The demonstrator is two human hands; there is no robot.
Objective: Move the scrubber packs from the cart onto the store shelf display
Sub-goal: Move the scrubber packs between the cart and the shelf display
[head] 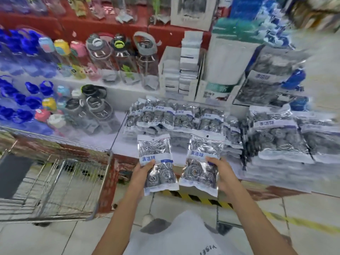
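The scrubber pack (157, 161) that the left hand (142, 172) grips bears blue characters, 清洁球, on its white band. The scrubber pack (201, 162) that the right hand (220, 173) grips shows the same 清洁球. A larger pack (276, 137) on the shelf (128, 144) carries blue characters on its white header, too blurred to read surely. Dark letters on the person's white garment (193, 242) appear upside down and cannot be read surely.
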